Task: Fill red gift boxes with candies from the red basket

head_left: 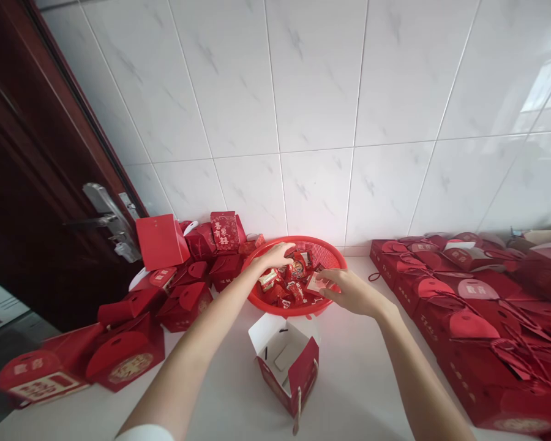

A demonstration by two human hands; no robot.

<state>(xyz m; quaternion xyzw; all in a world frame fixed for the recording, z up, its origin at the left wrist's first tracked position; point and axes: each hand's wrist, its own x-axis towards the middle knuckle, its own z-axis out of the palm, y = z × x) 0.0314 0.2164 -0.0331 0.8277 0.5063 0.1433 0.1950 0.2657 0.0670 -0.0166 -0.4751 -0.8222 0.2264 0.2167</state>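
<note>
A red plastic basket against the wall holds many small red-wrapped candies. My left hand reaches over its left rim, fingers stretched out and apart above the candies, with nothing visible in them. At the right side of the basket, my right hand pinches a pale pink packet between thumb and fingers. In front of the basket stands a red gift box, its flaps open and its white inside showing. A flat pale piece lies on its bottom, and a cord handle hangs at its front.
On the left, several red gift boxes stand in a loose pile beside a dark door with a metal handle. Rows of closed red boxes with cords fill the right side. White wall tiles rise behind the white table.
</note>
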